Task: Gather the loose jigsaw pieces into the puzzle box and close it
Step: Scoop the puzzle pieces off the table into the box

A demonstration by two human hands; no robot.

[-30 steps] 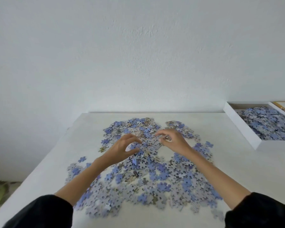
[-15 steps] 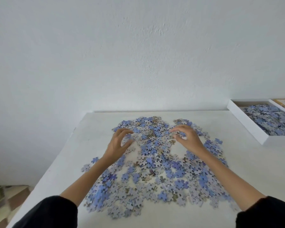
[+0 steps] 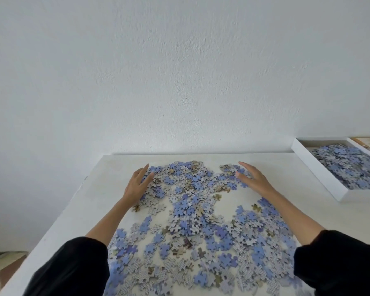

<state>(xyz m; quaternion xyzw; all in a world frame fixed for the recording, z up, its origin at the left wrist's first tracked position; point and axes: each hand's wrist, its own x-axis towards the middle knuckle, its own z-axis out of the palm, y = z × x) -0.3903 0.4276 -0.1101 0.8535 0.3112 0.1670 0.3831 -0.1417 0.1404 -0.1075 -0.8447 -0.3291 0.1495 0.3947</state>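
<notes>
Left hand [image 3: 137,185] & right hand [image 3: 255,181] both flat, fingers spread, flanking the pieces [image 3: 190,212] mid-bench [image 3: 90,201]. Box [image 3: 314,167] sits at far-right edge, so right hand's nearer; sweep prob goes rightward.

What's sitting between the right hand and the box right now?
Nothing: in the head view the table between the right hand and the box is bare. The loose pieces lie to its left and nearer the person.
</notes>
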